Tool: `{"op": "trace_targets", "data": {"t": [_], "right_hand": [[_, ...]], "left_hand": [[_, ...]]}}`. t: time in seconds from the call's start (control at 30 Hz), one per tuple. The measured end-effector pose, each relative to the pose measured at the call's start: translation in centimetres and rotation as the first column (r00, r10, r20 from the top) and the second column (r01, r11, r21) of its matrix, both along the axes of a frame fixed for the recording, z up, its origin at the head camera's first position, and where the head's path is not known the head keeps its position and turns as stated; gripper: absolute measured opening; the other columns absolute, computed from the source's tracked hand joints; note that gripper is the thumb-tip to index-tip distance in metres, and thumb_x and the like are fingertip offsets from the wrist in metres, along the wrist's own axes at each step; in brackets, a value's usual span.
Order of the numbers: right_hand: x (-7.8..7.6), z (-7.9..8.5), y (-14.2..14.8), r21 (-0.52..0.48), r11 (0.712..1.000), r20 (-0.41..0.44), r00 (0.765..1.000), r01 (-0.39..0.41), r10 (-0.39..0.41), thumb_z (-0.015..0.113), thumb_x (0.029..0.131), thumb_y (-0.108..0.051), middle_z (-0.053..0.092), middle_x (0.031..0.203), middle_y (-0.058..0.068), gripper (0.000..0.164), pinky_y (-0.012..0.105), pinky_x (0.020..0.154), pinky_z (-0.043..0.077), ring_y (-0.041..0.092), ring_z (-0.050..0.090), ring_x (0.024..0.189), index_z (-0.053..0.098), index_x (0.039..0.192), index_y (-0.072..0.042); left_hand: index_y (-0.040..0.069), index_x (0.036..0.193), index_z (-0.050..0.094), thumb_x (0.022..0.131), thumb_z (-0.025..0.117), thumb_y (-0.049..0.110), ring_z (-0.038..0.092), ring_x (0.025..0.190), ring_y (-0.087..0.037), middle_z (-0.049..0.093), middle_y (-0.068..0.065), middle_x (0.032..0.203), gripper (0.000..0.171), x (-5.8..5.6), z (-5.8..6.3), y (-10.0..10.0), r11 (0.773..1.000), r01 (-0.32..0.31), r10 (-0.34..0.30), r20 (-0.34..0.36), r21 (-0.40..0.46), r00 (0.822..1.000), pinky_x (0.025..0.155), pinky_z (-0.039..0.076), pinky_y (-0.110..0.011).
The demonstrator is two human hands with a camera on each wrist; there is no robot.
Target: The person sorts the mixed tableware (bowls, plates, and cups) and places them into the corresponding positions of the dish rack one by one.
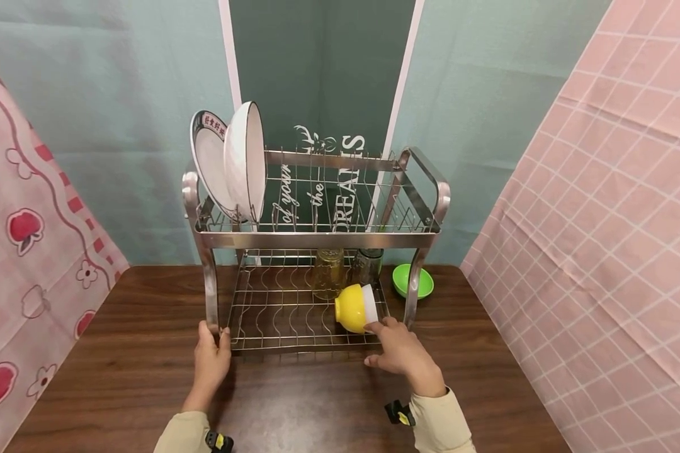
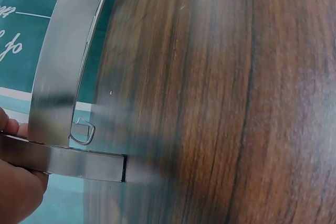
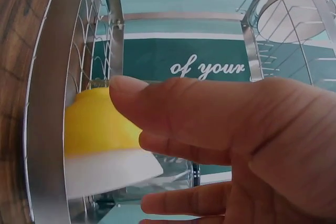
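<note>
A two-tier metal dish rack (image 1: 317, 240) stands on the wooden table. My left hand (image 1: 211, 358) grips the rack's front left leg near its foot; the left wrist view shows fingers and thumb on either side of the metal bar (image 2: 79, 163). On the lower tier, at the front right, a yellow bowl with a white rim (image 1: 351, 308) lies tipped on its side. My right hand (image 1: 399, 347) is beside it, fingertips at the white rim. In the right wrist view its thumb and fingers are extended by the bowl (image 3: 97, 124), not curled around it; contact is hard to judge.
A white plate (image 1: 209, 157) and a large white bowl (image 1: 245, 157) stand on the upper tier's left. Behind the yellow bowl are an amber glass (image 1: 328, 270) and a clear glass (image 1: 368, 264). A green bowl (image 1: 422, 283) sits behind the rack's right leg.
</note>
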State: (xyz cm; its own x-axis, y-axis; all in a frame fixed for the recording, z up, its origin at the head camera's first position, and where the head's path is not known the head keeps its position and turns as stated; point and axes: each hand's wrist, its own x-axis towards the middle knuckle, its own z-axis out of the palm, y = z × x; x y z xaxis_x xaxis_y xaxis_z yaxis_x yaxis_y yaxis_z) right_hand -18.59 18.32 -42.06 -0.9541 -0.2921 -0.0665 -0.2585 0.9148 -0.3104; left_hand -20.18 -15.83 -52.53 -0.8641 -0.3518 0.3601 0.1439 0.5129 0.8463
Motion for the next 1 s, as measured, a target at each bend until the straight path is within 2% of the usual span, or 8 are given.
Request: {"op": "trace_targets", "data": {"t": [0.2, 0.47, 0.57, 0.77, 0.9, 1.0], "right_hand": [[0.8, 0.0, 1.9, -0.05, 0.998, 0.031, 0.999, -0.023, 0.025, 0.08, 0.071, -0.022, 0.051, 0.119, 0.017, 0.057, 0.056, 0.08, 0.042, 0.042, 0.048, 0.108, 0.059, 0.122, -0.007], [1.3, 0.5, 4.4, -0.039, 0.999, 0.103, 0.995, -0.008, 0.012, 0.082, 0.068, -0.025, 0.056, 0.111, 0.011, 0.059, 0.048, 0.079, 0.045, 0.035, 0.053, 0.103, 0.059, 0.12, -0.008], [1.2, 0.4, 5.2, -0.062, 0.998, 0.12, 0.993, -0.015, 0.022, 0.082, 0.069, -0.023, 0.057, 0.108, 0.011, 0.056, 0.047, 0.082, 0.044, 0.033, 0.055, 0.101, 0.06, 0.117, -0.005], [0.8, 0.3, 7.0, -0.056, 0.998, 0.141, 0.99, 0.027, -0.019, 0.081, 0.067, -0.019, 0.06, 0.1, 0.01, 0.045, 0.046, 0.082, 0.044, 0.033, 0.056, 0.098, 0.062, 0.105, -0.005], [0.1, -0.3, 8.2, -0.051, 0.998, 0.122, 0.992, 0.025, -0.019, 0.082, 0.065, -0.018, 0.061, 0.099, 0.011, 0.046, 0.046, 0.082, 0.044, 0.035, 0.057, 0.097, 0.062, 0.104, -0.007], [-0.6, -0.9, 9.1, -0.044, 0.999, 0.109, 0.994, 0.024, -0.019, 0.082, 0.065, -0.018, 0.062, 0.101, 0.013, 0.049, 0.047, 0.082, 0.045, 0.036, 0.057, 0.097, 0.06, 0.106, -0.004]], "left_hand": [[-0.003, 0.098, 0.041, 0.089, 0.053, -0.002, 0.047, 0.067, -0.031, 0.051, -0.015, 0.073, 0.016, -0.1, 0.2, 0.1, 1.0, 0.008, -0.008, -0.014, 0.0, 1.0, 0.059, 0.036, -0.04], [-0.004, 0.099, 0.04, 0.09, 0.052, 0.0, 0.047, 0.067, -0.031, 0.05, -0.015, 0.073, 0.015, -0.1, 0.1, 0.3, 1.0, -0.023, 0.023, -0.001, 0.007, 1.0, 0.059, 0.036, -0.041], [-0.003, 0.099, 0.04, 0.09, 0.051, -0.001, 0.048, 0.069, -0.033, 0.051, -0.017, 0.076, 0.015, 0.0, 0.1, 0.4, 1.0, -0.028, 0.028, -0.005, 0.013, 1.0, 0.06, 0.036, -0.042], [-0.002, 0.099, 0.039, 0.09, 0.051, 0.001, 0.048, 0.069, -0.032, 0.05, -0.015, 0.076, 0.015, -0.1, 0.0, 0.4, 0.999, -0.032, 0.032, 0.007, 0.012, 0.999, 0.061, 0.036, -0.041], [-0.002, 0.098, 0.039, 0.09, 0.05, 0.0, 0.048, 0.069, -0.032, 0.051, -0.016, 0.077, 0.014, 0.0, 0.0, 0.3, 0.999, -0.031, 0.031, 0.002, 0.012, 1.0, 0.06, 0.036, -0.042], [-0.002, 0.097, 0.039, 0.09, 0.051, 0.0, 0.047, 0.068, -0.032, 0.05, -0.015, 0.076, 0.014, -0.1, 0.0, 0.3, 1.0, -0.029, 0.029, -0.009, 0.005, 1.0, 0.06, 0.035, -0.042]]}}
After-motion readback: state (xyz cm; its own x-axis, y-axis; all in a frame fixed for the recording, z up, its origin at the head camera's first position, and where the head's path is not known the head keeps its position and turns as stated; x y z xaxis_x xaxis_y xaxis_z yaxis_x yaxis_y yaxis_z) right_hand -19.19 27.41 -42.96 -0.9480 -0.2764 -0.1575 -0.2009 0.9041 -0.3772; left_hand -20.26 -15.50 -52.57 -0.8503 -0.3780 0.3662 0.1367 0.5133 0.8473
